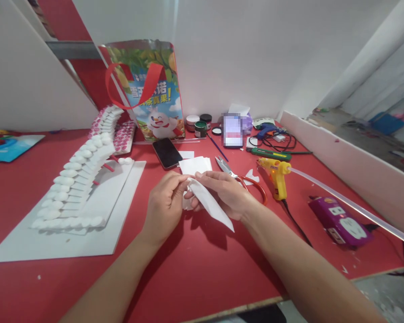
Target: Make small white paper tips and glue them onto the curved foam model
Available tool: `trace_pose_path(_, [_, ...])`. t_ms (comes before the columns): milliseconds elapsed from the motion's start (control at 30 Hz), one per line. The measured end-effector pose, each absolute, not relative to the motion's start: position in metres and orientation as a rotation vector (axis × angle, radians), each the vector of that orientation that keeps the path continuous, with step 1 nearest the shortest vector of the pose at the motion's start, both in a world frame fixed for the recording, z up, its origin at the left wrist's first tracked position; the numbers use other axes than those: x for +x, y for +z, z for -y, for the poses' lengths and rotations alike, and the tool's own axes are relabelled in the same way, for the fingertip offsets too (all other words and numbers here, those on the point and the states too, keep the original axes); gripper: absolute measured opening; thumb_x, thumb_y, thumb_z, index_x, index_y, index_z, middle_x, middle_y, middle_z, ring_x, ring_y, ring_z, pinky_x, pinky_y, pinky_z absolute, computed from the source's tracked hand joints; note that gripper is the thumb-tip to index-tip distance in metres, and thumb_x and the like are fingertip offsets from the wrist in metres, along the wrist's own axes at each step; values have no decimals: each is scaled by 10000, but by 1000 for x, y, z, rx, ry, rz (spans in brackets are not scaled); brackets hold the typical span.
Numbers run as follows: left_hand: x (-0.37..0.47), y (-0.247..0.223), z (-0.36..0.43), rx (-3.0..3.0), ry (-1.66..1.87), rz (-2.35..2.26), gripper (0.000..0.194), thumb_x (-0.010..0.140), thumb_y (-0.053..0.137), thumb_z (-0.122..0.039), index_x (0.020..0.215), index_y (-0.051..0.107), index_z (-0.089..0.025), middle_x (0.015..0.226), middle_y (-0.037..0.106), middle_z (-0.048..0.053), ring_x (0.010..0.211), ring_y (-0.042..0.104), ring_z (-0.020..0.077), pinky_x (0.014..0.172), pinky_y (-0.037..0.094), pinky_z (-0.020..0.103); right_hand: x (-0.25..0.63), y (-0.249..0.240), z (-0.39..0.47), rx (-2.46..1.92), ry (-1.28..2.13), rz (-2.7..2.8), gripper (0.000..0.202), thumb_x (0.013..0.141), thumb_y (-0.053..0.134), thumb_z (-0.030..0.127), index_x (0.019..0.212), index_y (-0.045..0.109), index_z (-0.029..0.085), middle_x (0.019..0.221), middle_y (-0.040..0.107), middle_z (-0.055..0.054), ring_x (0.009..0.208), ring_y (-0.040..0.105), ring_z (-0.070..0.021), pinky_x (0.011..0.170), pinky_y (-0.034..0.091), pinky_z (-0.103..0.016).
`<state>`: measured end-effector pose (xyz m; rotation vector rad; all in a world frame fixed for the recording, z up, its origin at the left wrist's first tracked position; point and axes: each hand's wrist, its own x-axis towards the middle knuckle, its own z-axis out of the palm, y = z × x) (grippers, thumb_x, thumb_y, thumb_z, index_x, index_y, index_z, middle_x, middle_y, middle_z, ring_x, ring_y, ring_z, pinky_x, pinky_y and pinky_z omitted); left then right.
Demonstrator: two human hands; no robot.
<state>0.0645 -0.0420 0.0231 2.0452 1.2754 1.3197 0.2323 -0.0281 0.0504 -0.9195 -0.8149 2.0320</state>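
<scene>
Above the middle of the red table, my left hand (165, 202) and my right hand (223, 190) meet at one end of a folded strip of white paper (212, 207). Both hands pinch it between thumb and fingers, and its loose end slants down to the right. Just beyond my fingers lies a small stack of white paper pieces (195, 165). Scissors (226, 167) with red handles rest beyond my right hand, beside a white paper scrap (252, 176). Some of my fingertips are hidden behind the strip.
Left stands a white stepped model (82, 172) on a white board (90, 249). A yellow glue gun (275, 172), its cord and a purple power strip (339, 222) are at right. Behind are a phone (167, 153), a colourful bag (161, 105) and paint jars (200, 129).
</scene>
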Motion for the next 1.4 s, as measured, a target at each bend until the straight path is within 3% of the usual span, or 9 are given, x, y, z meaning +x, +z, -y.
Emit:
trace_pose_path(167, [65, 24, 41, 1997, 1315, -1252, 187, 1021, 534, -192, 996, 719, -188, 913, 679, 26, 844, 641, 147, 778, 493, 262, 237, 48, 27, -888, 2034, 806, 277, 810, 852, 278, 819, 612, 141, 733, 755, -58, 533, 643, -103, 552, 549, -222])
trace_pose_path(300, [65, 25, 42, 1838, 1296, -1260, 193, 1014, 554, -248, 985, 738, -196, 907, 701, 18, 832, 647, 150, 764, 500, 259, 237, 47, 26, -918, 1969, 855, 390, 647, 944, 308, 782, 611, 155, 671, 728, -15, 506, 605, -98, 503, 493, -218])
trace_pose_path(433, [69, 26, 43, 1730, 1267, -1263, 195, 999, 565, -266, 970, 750, -209, 875, 710, 10, 811, 645, 158, 758, 505, 271, 232, 49, 27, -1072, 1769, 980, 272, 722, 849, 262, 738, 594, 169, 615, 698, 0, 504, 590, -104, 506, 454, -224])
trace_pose_path(567, [74, 23, 46, 1710, 1288, -1288, 171, 979, 584, -252, 910, 733, -204, 833, 708, 9, 771, 643, 161, 729, 509, 277, 224, 44, 32, -1329, 1289, 1272, 170, 759, 718, 142, 666, 583, 183, 593, 669, -1, 565, 609, -127, 543, 436, -239])
trace_pose_path(667, [76, 21, 47, 1767, 1350, -1330, 156, 985, 584, -238, 917, 718, -195, 835, 697, 10, 766, 640, 153, 714, 502, 268, 219, 39, 36, -1357, 1055, 1422, 140, 792, 697, 179, 689, 602, 194, 648, 688, -13, 616, 651, -155, 570, 460, -262])
trace_pose_path(933, [70, 18, 43, 2218, 1484, -1321, 157, 1002, 556, -145, 906, 680, -137, 783, 637, 24, 727, 612, 143, 693, 478, 263, 216, 48, 40, -1202, 1326, 1228, 174, 841, 698, 224, 697, 607, 192, 656, 722, -28, 615, 702, -169, 590, 519, -274])
trace_pose_path(1167, [68, 17, 40, 2576, 1471, -1200, 188, 997, 539, -86, 1108, 691, -81, 859, 686, 81, 779, 646, 173, 732, 523, 288, 218, 50, 37, -1304, 1239, 1185, 145, 770, 668, 143, 644, 609, 183, 597, 687, 0, 536, 614, -123, 513, 436, -231])
trace_pose_path(1400, [67, 18, 40, 2639, 1536, -1157, 237, 976, 560, -65, 1167, 700, -48, 889, 721, 124, 808, 673, 195, 751, 553, 319, 218, 44, 36, -1229, 1218, 1217, 140, 767, 717, 268, 706, 624, 183, 644, 682, -5, 582, 622, -128, 540, 461, -242])
